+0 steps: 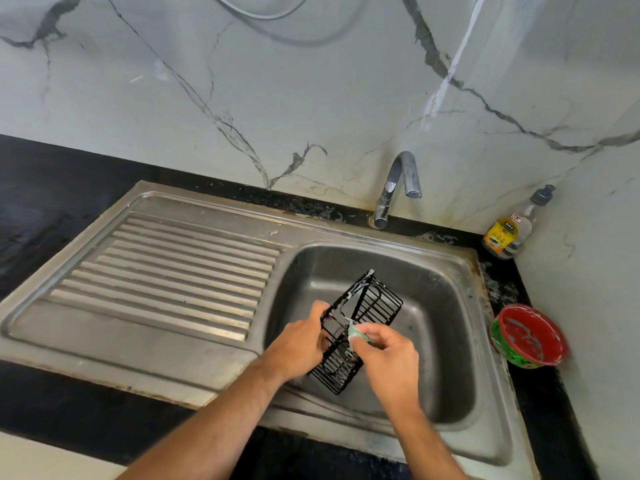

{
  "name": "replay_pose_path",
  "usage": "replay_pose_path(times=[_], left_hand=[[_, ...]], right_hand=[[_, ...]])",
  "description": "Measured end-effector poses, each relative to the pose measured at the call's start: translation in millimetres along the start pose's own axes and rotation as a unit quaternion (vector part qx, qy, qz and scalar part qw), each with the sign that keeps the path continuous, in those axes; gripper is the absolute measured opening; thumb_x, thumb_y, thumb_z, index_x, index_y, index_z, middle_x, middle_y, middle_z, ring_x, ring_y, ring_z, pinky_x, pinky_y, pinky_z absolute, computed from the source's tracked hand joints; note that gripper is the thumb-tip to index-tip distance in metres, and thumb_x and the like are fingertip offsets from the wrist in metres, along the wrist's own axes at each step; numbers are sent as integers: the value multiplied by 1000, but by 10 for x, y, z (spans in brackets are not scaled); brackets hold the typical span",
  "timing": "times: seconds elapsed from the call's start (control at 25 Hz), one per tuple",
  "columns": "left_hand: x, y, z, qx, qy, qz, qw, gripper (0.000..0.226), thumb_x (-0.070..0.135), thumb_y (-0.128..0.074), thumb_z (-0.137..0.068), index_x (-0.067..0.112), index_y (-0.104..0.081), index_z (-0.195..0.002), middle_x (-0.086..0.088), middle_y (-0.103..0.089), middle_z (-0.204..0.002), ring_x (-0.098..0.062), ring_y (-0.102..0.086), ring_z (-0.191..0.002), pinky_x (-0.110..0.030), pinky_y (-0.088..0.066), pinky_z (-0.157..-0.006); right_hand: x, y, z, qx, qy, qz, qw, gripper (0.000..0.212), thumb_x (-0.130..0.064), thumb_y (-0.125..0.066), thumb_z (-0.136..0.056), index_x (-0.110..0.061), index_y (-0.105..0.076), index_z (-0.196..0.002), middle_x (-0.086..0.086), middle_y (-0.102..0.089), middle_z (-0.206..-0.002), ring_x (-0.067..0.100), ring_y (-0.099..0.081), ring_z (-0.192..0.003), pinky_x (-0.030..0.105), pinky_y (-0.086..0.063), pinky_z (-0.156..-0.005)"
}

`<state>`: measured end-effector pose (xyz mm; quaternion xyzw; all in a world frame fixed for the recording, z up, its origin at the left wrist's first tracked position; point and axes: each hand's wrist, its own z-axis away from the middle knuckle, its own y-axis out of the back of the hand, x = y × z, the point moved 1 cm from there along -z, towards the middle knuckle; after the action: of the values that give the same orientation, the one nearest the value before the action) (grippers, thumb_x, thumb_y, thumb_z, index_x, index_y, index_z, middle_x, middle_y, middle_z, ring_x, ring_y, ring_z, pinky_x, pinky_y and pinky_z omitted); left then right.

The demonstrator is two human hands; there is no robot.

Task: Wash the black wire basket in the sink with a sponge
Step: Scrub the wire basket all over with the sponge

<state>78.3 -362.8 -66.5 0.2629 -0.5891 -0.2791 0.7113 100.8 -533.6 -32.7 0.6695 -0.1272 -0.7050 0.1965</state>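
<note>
Nearest the camera, two bare forearms reach in from six o'clock and meet over the basin of the sink (450,271). The left hand (298,344) grips the black wire basket (360,327) by its near-left edge, its fingers curled round the wires. The basket hangs tilted above the basin floor, one end pointing toward one o'clock and the other toward the camera. The right hand (388,355) pinches a small green sponge (358,336) between thumb and fingertips and presses it against the basket's upper rim, near the middle of the frame. White suds cling to the far wires and along the rim.

The step in hand appears to be scrubbing: the sponge is soapy and in contact, and the tap (398,188) at twelve o'clock shows no running water. Lather seems to cover only part of the frame, so the work looks midway.

The next move probably calls for drawing the sponge along the remaining bars while the left hand turns the basket to present the near end and underside. The grip must be firm, since wet, soapy wire could slip. A rinse under the tap would follow.

On the table at three o'clock sit a soap bottle (509,233) and a red and green tub (530,336). The ribbed drainboard (173,271) lies at nine o'clock.
</note>
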Motion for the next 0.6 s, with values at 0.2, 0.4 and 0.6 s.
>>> replay_pose_path(times=[0.2, 0.4, 0.6], left_hand=[[54, -144, 57, 43, 6, 24, 999, 26, 22, -43, -105, 24, -31, -128, 3, -62, -76, -12, -63, -64, -28, -48, -60], [-15, -203, 3, 83, 53, 95, 991, 27, 34, -46, -107, 25, -35, -131, 2, -71, -99, -13, -69, -85, -21, -45, -71], [131, -188, 13, 78, 78, 135, 985, 27, 15, -43, -107, 32, -33, -125, 9, -65, -92, -5, -63, -72, -13, -45, -57]], right_hand=[[132, 30, 23, 16, 105, 78, 991, 20, -16, -81, -81, -34, -76, -89, -19, -74, -83, -2, -68, -77, 17, -55, -76], [3, -184, 31, 3, 309, 295, 904, 19, -13, -82, -77, -19, -76, -95, -4, -74, -80, 15, -69, -69, 32, -60, -60], [94, -29, 59, -56, 165, 142, 974, 22, -15, -72, -87, -29, -74, -104, -17, -67, -98, 2, -65, -75, 13, -53, -65]])
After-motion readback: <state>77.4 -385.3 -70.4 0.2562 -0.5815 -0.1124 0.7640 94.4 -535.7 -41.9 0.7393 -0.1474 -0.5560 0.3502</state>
